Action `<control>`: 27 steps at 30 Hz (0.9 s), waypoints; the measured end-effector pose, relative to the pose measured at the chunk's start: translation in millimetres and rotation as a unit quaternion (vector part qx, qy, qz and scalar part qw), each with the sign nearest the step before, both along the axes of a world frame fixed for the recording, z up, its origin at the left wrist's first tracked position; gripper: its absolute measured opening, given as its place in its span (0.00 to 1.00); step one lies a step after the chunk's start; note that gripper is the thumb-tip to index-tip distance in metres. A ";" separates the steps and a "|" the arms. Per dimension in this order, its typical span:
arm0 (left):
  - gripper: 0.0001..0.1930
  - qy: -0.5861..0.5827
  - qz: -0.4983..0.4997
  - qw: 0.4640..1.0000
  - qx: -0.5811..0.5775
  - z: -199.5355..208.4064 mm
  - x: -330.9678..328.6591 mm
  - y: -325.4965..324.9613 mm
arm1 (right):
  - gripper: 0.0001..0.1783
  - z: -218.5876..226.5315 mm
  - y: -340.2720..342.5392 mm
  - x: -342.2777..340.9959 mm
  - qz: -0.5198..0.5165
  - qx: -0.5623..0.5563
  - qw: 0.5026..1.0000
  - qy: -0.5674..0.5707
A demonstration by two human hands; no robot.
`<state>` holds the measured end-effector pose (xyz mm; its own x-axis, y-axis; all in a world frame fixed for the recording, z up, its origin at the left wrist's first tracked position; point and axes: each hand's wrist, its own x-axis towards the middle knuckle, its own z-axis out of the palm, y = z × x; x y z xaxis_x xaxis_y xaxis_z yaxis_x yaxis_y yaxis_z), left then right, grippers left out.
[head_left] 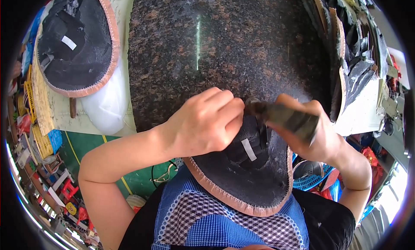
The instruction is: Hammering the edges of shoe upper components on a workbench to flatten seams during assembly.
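At upper left a second black piece (75, 42) lies on paper. The left hand (203, 122) presses curled fingers onto the black piece (246, 172) at lower centre, overhanging the stone slab (242, 47). The right hand (317, 135) grips a dark tool (287, 118) closed-fisted. The slab beyond is bare.

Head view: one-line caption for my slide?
Left hand steadies black shoe upper on granite slab; right hand grips dark tool.

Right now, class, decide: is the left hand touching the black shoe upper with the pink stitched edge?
Touching. The head view shows the left hand pressed down on the black shoe upper, its fingers curled over the upper's top end with no gap.
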<state>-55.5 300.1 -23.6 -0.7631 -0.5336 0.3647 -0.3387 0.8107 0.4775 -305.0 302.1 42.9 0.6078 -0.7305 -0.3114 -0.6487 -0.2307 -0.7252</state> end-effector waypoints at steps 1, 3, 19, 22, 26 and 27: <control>0.08 0.020 -0.002 1.000 -0.006 0.4 -0.5 0.2 | 0.17 0.1 -0.9 2.7 0.002 0.000 1.000 0.001; 0.09 0.017 -0.003 1.000 -0.004 4.9 10.4 -8.6 | 0.16 0.3 -0.6 7.9 -0.006 -0.051 0.998 -0.047; 0.10 0.055 -0.113 0.992 -0.016 -11.5 26.2 -24.1 | 0.16 1.2 -3.9 15.5 0.067 -0.039 0.997 0.019; 0.07 0.099 -0.065 0.981 0.151 -15.1 27.9 -32.0 | 0.16 5.3 -4.6 17.4 0.094 -0.040 0.994 0.043; 0.07 0.045 -0.082 0.992 0.089 -10.7 35.3 -27.2 | 0.15 4.4 -6.6 19.2 0.013 -0.059 0.998 0.002; 0.07 0.045 -0.079 0.992 0.091 -10.4 34.5 -21.8 | 0.16 7.0 -3.2 18.0 0.035 -0.065 0.997 0.013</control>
<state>-21.1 278.3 -34.1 -0.8111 -0.4733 0.3435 -0.1636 0.7475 0.6438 -287.0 298.9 50.0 0.6520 -0.7212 -0.2339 -0.6460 -0.3668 -0.6694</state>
